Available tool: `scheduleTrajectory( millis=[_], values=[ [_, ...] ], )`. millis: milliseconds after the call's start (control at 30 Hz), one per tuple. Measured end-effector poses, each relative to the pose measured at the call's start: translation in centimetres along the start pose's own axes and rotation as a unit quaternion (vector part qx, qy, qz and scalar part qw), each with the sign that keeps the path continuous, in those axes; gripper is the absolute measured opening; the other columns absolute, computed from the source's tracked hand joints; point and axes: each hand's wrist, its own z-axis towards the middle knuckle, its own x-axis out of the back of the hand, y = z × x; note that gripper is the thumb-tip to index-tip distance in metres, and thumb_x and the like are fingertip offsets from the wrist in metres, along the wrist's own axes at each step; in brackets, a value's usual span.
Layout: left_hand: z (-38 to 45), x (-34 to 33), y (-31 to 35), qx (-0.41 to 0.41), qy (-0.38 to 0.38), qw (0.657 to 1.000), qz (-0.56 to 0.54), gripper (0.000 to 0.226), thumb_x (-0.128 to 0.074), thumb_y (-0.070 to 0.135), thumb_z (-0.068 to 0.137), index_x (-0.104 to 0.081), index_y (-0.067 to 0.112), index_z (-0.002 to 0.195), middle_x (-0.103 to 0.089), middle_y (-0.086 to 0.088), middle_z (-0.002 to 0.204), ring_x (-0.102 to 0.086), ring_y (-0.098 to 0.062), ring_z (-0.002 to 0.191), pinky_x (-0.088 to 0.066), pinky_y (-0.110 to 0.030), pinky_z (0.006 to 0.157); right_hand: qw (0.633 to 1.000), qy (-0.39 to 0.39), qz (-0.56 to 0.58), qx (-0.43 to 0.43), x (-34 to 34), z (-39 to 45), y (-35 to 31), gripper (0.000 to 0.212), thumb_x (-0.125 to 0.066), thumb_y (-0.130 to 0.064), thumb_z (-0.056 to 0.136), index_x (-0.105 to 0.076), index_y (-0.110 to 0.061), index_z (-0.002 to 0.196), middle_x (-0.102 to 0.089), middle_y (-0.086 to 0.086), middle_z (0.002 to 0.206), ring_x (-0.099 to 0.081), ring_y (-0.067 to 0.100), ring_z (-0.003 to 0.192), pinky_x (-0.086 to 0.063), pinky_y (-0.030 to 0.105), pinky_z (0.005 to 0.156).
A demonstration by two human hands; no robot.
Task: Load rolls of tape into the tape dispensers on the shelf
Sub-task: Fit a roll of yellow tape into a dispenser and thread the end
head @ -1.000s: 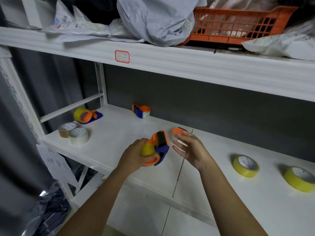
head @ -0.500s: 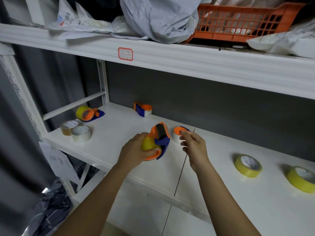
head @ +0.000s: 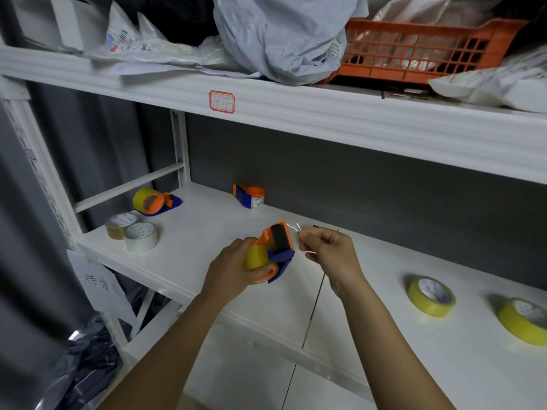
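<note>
Now left hand [head: 233, 272] grips loaded dispenser [head: 273, 250], long axis upright, blade up; right hand [head: 327, 251] pinches tape end [head: 296, 227]

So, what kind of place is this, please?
Probably a packing or stock room: white metal shelves with a handwritten label, mailing bags piled on top, and tape rolls beside tape dispensers.

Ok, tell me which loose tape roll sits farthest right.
The yellow roll at the shelf's right edge, partly cut off; the other yellow roll lies left of it.

Orange-and-blue dispenser [head: 276, 250] holding yellow tape; white shelf [head: 207, 229]; orange basket [head: 420, 51]; possibly clear strip
</note>
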Motion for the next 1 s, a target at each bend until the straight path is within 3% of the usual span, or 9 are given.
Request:
scheduleTrajectory(
  millis=[200, 433, 600, 767, 1000],
  values=[
    [-0.1, 0.0, -0.1, 0.002, -0.001, 1.0, -0.009, 0.068, -0.057, 0.068, 0.063, -0.052, 0.026, 0.116, -0.059, 0.006, 0.101, -0.058, -0.012, 0.087, -0.051, -0.028, 0.075, 0.998, -0.042, 0.034, -0.02, 0.1, 0.0, -0.4, 0.018, -0.051, -0.005, 0.094, -0.069, -0.004, 0.098, -0.068, 0.004, 0.08, -0.063, 0.01, 0.072, -0.055, 0.016, 0.065],
    [-0.2, 0.4, 0.1, -0.015, 0.006, 1.0, -0.021, 0.069, -0.06, 0.07, 0.064, -0.052, 0.027, 0.118, -0.058, 0.006, 0.101, -0.058, -0.012, 0.088, -0.051, -0.027, 0.075, 0.996, -0.065, 0.059, -0.028, -0.2, -0.1, -0.9, 0.021, -0.048, -0.001, 0.094, -0.067, -0.003, 0.103, -0.07, 0.006, 0.082, -0.066, 0.012, 0.074, -0.057, 0.017, 0.067],
    [-0.3, 0.6, 0.2, -0.018, 0.014, 0.999, -0.033, 0.061, -0.067, 0.06, 0.069, -0.052, 0.026, 0.118, -0.058, 0.006, 0.102, -0.058, -0.013, 0.09, -0.053, -0.032, 0.077, 0.99, -0.078, 0.104, -0.045, -0.1, -0.2, -1.5, 0.019, -0.057, -0.011, 0.09, -0.069, -0.003, 0.102, -0.068, 0.006, 0.077, -0.065, 0.012, 0.068, -0.055, 0.021, 0.064],
    [-0.2, 0.6, 0.4, -0.012, 0.021, 1.0, -0.011, 0.061, -0.067, 0.06, 0.072, -0.05, 0.025, 0.12, -0.059, 0.005, 0.104, -0.057, -0.012, 0.09, -0.052, -0.029, 0.079, 0.999, -0.027, 0.005, 0.017, -0.2, -0.4, -1.3, 0.012, -0.061, -0.008, 0.089, -0.07, -0.013, 0.095, -0.069, -0.002, 0.083, -0.063, 0.014, 0.081, -0.051, 0.022, 0.068],
    [-0.3, 0.5, 0.7, -0.004, 0.031, 0.999, 0.014, 0.063, -0.066, 0.059, 0.073, -0.049, 0.024, 0.123, -0.059, 0.004, 0.108, -0.056, -0.012, 0.093, -0.05, -0.027, 0.079, 0.996, 0.004, -0.061, 0.064, -0.2, -0.6, -1.7, 0.014, -0.063, -0.017, 0.089, -0.059, -0.02, 0.102, -0.071, 0.0, 0.077, -0.063, 0.011, 0.076, -0.046, 0.02, 0.066]
  ],
)
